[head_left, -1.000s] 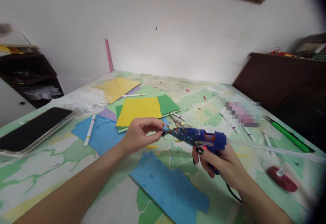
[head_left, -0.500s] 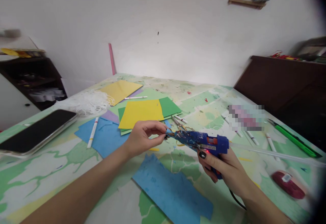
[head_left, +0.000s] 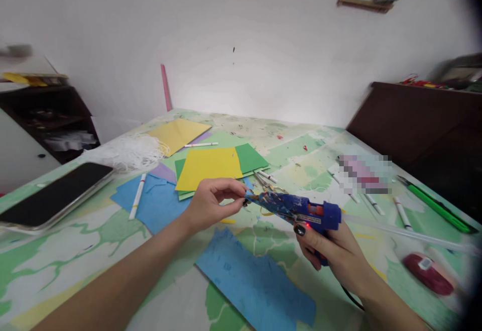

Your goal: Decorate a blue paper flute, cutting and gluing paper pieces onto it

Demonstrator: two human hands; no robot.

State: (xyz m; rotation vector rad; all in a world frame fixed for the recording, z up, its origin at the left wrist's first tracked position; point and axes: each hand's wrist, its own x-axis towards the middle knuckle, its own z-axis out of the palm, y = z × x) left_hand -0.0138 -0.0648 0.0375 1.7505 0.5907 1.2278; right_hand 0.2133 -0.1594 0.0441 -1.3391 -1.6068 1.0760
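The left hand [head_left: 214,203] pinches a small blue piece [head_left: 249,196] at the tip of a blue glue gun [head_left: 297,205], which the right hand [head_left: 333,250] grips over the near half of the tabletop [head_left: 165,291]. A blue sheet [head_left: 256,281] lies toward the near edge, and over by the left edge I see a phone [head_left: 56,193].

Glue gun [head_left: 301,209] in right hand [head_left: 333,250]: shifted slightly right, rear dipped. Its clear glue stick [head_left: 433,238] runs nearer, uncovering more of white marker [head_left: 402,211].
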